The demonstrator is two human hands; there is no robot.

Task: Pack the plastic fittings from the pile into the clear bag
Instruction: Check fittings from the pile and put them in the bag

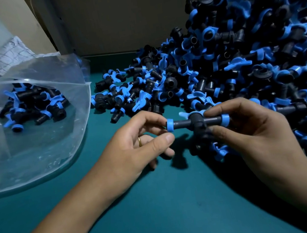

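Hands: left (140, 143) and right (249, 128) pinch 1 fitting (197, 122) | bag (69, 140) left

Open tabletop (161, 204): bare green strip from the near edge up the middle, between bag (32, 133) at left and pile (240, 64) at right. Bag: mouth gaped rightward, its rim lying on the table, fittings (32, 105) heaped deep inside. Pile: filled the right side, spilling toward the bag and narrowing the far gap. Wall (114, 13): closed the back. Both hands, left (133, 148) and right (249, 132), held above mid-strip, joined by one fitting (197, 123)
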